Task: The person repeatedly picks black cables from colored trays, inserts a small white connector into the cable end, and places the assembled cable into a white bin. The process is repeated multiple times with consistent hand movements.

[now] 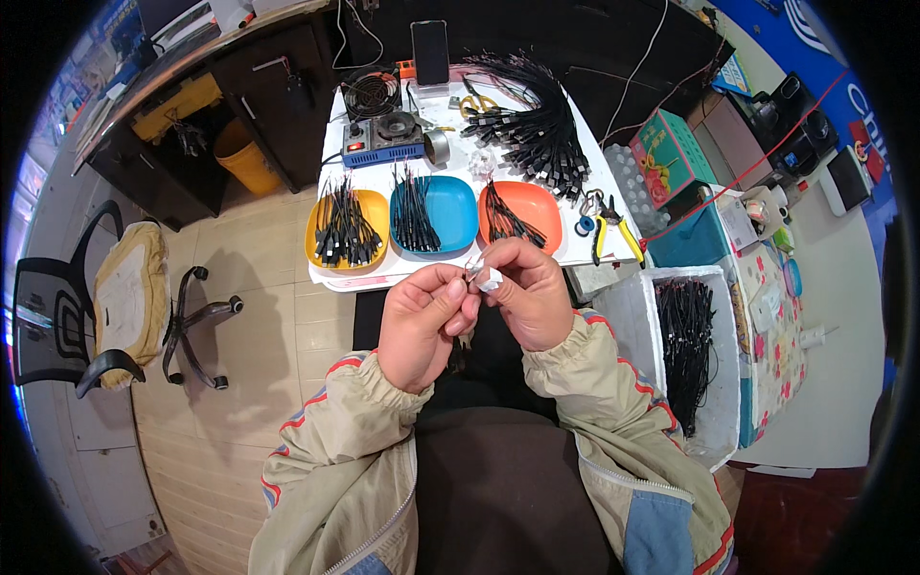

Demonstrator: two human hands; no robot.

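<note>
My left hand [422, 321] and my right hand [529, 292] meet in front of the table's near edge, fingertips pinched close together. Between them are the thin wire ends [470, 275] of what looks like a short black cable, mostly hidden by the fingers. A piece of white wrap [489, 280] sits on a digit of my right hand. Just beyond the hands stand three square dishes: a yellow dish [312, 240], a blue dish [463, 216] and an orange dish [544, 218]. Each holds short black cables with bared wire ends.
A blue soldering station [388, 142], a small fan [371, 94] and an upright phone [430, 53] stand on the white table. Behind the dishes lies a large cable bundle [537, 125]. Yellow-handled pliers [613, 230] rest at right, above a foam box [728, 383] of cables. An office chair [134, 297] stands left.
</note>
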